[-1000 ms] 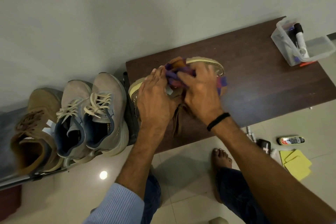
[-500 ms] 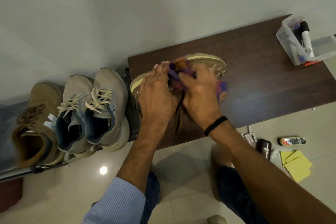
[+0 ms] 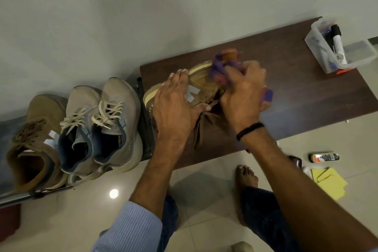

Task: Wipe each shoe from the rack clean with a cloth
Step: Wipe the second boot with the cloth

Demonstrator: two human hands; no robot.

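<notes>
A tan shoe [image 3: 201, 83] with a pale sole lies on its side on the dark wooden bench [image 3: 296, 96]. My left hand [image 3: 176, 104] presses down flat on its heel end and holds it still. My right hand [image 3: 243, 92] is closed on a purple and orange cloth [image 3: 222, 65], bunched against the shoe's toe end; part of the cloth sticks out to the right of the hand. On the rack [image 3: 24, 195] to the left stand a pair of grey sneakers [image 3: 102, 127] with cream laces and one brown boot [image 3: 34, 141].
A clear plastic box [image 3: 343, 59] with markers sits on the bench's far right end. On the tiled floor lie a polish tin [image 3: 325, 157], yellow cloths [image 3: 329, 182] and small bottles. My bare foot [image 3: 245, 178] rests below the bench. The wall is right behind.
My right hand has slid the cloth up and to the right toward the toe of the tan shoe. My left hand has flattened on the heel. The view shifted slightly.
</notes>
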